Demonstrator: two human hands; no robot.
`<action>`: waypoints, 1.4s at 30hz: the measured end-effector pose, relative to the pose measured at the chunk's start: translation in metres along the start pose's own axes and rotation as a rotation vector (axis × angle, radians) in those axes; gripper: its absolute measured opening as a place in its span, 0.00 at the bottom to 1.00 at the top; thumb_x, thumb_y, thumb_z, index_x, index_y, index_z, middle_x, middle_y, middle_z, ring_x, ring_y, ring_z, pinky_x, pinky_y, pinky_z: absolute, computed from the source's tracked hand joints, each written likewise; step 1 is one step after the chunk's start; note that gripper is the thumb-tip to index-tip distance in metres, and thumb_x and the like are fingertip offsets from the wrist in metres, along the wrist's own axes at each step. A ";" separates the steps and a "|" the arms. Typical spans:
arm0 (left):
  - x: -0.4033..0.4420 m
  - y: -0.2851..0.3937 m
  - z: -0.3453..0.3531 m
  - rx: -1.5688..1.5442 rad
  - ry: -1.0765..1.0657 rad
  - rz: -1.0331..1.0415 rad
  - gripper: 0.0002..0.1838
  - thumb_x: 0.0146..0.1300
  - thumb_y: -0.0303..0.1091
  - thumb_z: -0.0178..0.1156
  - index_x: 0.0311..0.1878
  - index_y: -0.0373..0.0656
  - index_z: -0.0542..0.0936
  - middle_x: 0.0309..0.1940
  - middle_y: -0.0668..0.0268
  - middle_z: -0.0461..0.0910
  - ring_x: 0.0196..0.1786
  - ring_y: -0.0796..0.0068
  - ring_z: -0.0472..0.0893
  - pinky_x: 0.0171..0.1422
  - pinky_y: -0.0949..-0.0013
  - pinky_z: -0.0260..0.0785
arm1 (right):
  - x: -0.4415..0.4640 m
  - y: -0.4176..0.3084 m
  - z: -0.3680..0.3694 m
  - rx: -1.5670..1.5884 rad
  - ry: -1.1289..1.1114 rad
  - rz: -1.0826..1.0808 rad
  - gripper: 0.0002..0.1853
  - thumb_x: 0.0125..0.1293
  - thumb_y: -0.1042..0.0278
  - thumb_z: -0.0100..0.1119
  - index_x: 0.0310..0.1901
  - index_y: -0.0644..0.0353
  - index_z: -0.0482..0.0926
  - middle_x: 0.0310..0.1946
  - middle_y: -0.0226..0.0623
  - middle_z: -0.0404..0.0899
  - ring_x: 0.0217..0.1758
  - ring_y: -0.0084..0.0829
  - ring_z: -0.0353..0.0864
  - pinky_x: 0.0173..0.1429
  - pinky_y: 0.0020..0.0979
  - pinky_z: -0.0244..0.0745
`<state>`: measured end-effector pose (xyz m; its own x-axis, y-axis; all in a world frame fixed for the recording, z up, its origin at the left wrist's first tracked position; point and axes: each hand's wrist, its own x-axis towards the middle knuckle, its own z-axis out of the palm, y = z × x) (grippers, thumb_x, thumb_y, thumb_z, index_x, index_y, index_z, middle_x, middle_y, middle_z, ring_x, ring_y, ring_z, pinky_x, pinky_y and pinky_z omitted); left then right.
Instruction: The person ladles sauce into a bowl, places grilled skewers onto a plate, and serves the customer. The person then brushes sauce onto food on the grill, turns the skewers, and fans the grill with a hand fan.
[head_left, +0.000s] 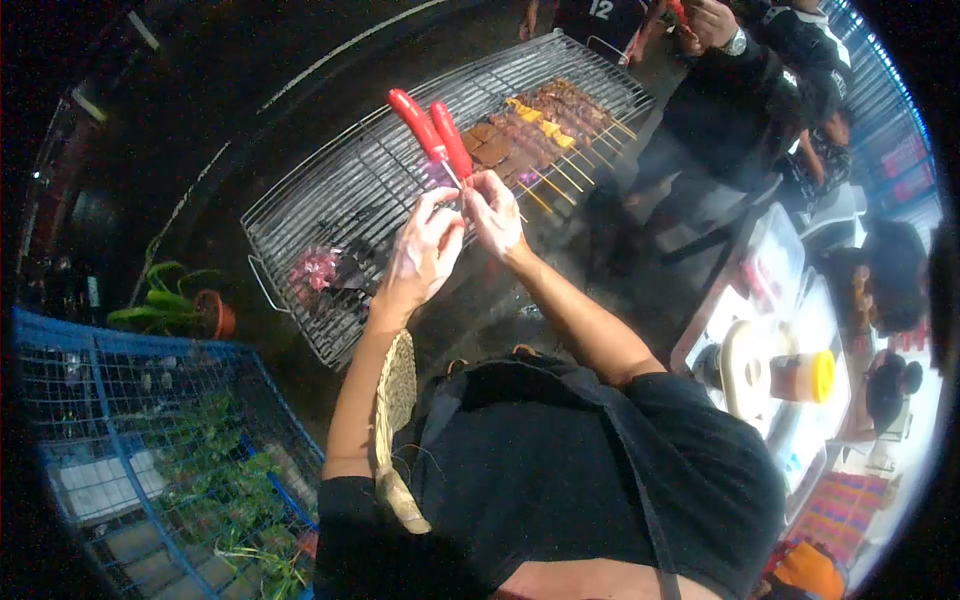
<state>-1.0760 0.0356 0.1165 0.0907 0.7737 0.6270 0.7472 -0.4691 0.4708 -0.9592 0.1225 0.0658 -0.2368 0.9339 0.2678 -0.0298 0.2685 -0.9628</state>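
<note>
Two red hotdogs (418, 122) on sticks point away from me above the grill. My right hand (493, 215) pinches their sticks just below the hotdogs. Beside it, my left hand (425, 250) has its fingers curled in at the lower part of the sticks; its exact grip is partly hidden. Beyond my hands, several meat skewers (530, 135) lie side by side on the grill grate (340, 170), some with yellow pieces, their bare stick ends toward me. A woven fan (397, 385) with a pale handle rests against my left upper arm.
A pinkish crumpled thing (315, 270) lies at the grill's left end. A potted plant (215, 313) and blue wire fence (120, 370) stand at left. At right, a table holds a tray (840, 370) and a yellow-lidded container (820, 376). People (730, 110) stand beyond the grill.
</note>
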 end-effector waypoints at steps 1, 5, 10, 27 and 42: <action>-0.001 -0.004 0.003 -0.090 0.044 -0.055 0.05 0.59 0.22 0.54 0.38 0.39 0.76 0.39 0.62 0.76 0.31 0.71 0.76 0.33 0.71 0.70 | 0.002 0.001 -0.001 0.001 -0.002 0.002 0.09 0.62 0.67 0.52 0.38 0.65 0.73 0.27 0.34 0.75 0.29 0.23 0.73 0.35 0.27 0.70; 0.012 -0.028 0.007 -0.635 0.325 -0.733 0.09 0.67 0.36 0.52 0.40 0.41 0.76 0.30 0.67 0.76 0.23 0.88 0.69 0.24 0.84 0.60 | 0.000 -0.001 0.000 -0.084 0.040 -0.027 0.07 0.61 0.68 0.54 0.36 0.63 0.73 0.24 0.34 0.74 0.28 0.23 0.72 0.35 0.27 0.69; 0.027 -0.049 0.010 -1.122 0.341 -0.924 0.12 0.63 0.37 0.59 0.44 0.39 0.77 0.28 0.70 0.76 0.20 0.91 0.65 0.21 0.85 0.57 | -0.012 0.003 0.006 -0.142 0.042 -0.052 0.07 0.59 0.70 0.57 0.35 0.63 0.73 0.25 0.36 0.74 0.28 0.25 0.73 0.35 0.28 0.70; 0.012 -0.040 0.032 -0.939 0.367 -0.886 0.06 0.55 0.28 0.66 0.32 0.38 0.79 0.24 0.71 0.77 0.16 0.92 0.62 0.19 0.85 0.50 | -0.021 0.005 0.013 -0.103 0.006 -0.095 0.08 0.61 0.69 0.55 0.38 0.64 0.72 0.28 0.41 0.73 0.32 0.30 0.75 0.38 0.32 0.71; 0.128 0.265 0.326 0.105 0.118 -0.065 0.06 0.51 0.23 0.62 0.34 0.34 0.81 0.27 0.53 0.78 0.30 0.58 0.78 0.36 0.61 0.70 | -0.025 -0.001 -0.423 0.347 0.001 -0.133 0.13 0.66 0.61 0.54 0.42 0.63 0.76 0.34 0.29 0.77 0.39 0.19 0.73 0.45 0.24 0.69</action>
<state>-0.6514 0.1490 0.1195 -0.0332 0.7424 0.6692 0.8141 -0.3683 0.4490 -0.5424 0.1988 0.0755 -0.2081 0.8966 0.3910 -0.3877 0.2914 -0.8745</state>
